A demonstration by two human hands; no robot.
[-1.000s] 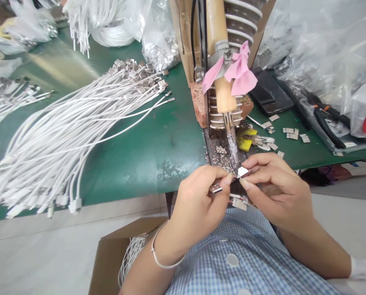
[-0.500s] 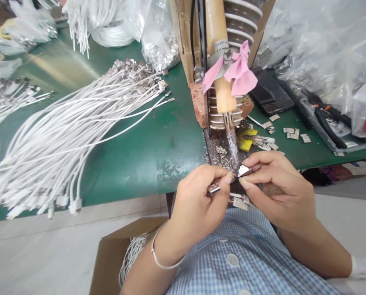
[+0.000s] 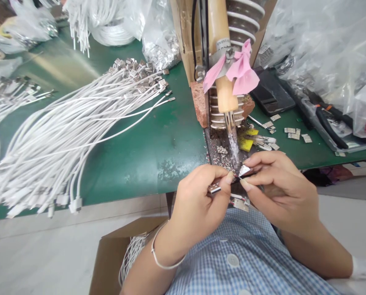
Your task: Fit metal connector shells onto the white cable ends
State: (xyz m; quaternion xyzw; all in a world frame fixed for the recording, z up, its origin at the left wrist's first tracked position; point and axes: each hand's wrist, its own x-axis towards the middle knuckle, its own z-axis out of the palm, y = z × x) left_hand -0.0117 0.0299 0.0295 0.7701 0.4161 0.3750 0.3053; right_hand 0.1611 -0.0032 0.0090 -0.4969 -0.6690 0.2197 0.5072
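Observation:
My left hand (image 3: 201, 200) is closed in a pinch, its thumb and index fingertips meeting beside the hot tip of a soldering iron (image 3: 233, 143). A USB plug (image 3: 214, 188) sticks out from under its curled fingers. Opposite it, my right hand (image 3: 281, 192) is closed too, with a small shiny metal piece (image 3: 244, 170) at its fingertips, right by the iron's tip. A thin wire end shows between the two hands, but the fingers hide most of it. Below them hang metal connectors (image 3: 241, 205) with thin red and white wires, partly covered.
White USB cables (image 3: 62, 135) lie in a large bundle on the green table (image 3: 139, 164). Right of the iron are a yellow sponge (image 3: 247, 141), loose connectors (image 3: 293, 133), a phone (image 3: 273, 92) and pliers (image 3: 330, 123). A cardboard box (image 3: 109, 254) stands below.
Both hands stay almost in place at the iron's tip. My right hand has shifted very slightly to the right; the whole view has moved a little.

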